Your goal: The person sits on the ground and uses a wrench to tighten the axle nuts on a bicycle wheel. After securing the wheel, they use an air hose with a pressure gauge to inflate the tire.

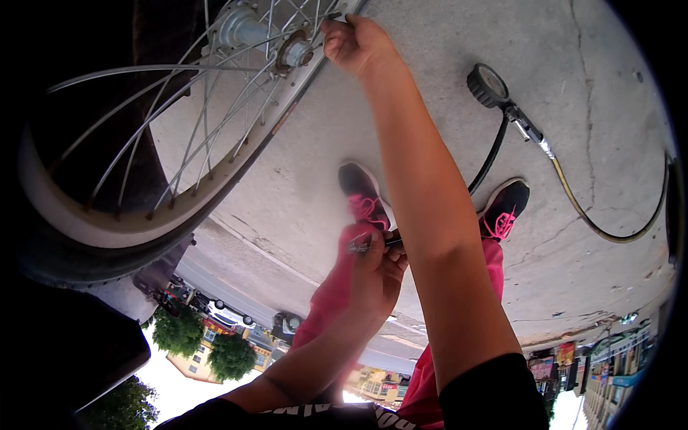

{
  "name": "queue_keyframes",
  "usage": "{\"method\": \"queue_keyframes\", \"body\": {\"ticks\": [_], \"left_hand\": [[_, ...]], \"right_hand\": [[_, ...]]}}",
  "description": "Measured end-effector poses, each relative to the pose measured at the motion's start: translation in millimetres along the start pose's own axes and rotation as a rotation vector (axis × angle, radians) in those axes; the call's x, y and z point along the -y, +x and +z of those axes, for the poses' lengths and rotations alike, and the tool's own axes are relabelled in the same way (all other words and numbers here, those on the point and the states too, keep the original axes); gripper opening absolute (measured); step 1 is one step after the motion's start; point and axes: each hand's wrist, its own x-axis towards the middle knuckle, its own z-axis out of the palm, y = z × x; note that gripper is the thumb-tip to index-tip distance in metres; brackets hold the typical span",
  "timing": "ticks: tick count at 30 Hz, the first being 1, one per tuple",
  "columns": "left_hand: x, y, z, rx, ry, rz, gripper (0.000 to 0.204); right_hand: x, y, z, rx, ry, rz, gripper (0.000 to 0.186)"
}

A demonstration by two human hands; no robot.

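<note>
A bicycle wheel (193,208) with a pale rim, thin metal spokes and a black tyre fills the upper left. My right hand (352,44) reaches up to the rim, its fingers closed around a small dark stub there that looks like a valve stem (334,15). Lower down, in front of my shin, my left hand (380,276) grips a metal-ended air chuck (360,246) on a black hose. That hose (490,159) passes behind my right forearm and leads to a round tyre pressure gauge (489,84) on the ground.
From the gauge a yellowish air hose (584,208) curves off to the right. My dark shoes with pink laces (363,192) stand on cracked concrete (430,100). A white car (229,313), trees and buildings appear beyond the road.
</note>
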Motion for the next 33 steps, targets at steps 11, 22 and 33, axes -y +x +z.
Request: {"method": "queue_keyframes", "body": {"ticks": [11,22,33], "left_hand": [[-3,-1,11,0.007,-0.019,0.014,0.032],[-4,-2,9,0.059,-0.007,0.049,0.032],[-1,-1,4,0.076,-0.001,0.014,0.036]], "right_hand": [[-3,6,6,-0.072,-0.042,-0.055,0.036],[-8,10,17,0.016,0.131,0.000,0.025],[-16,39,12,-0.124,-0.050,-0.027,0.015]]}}
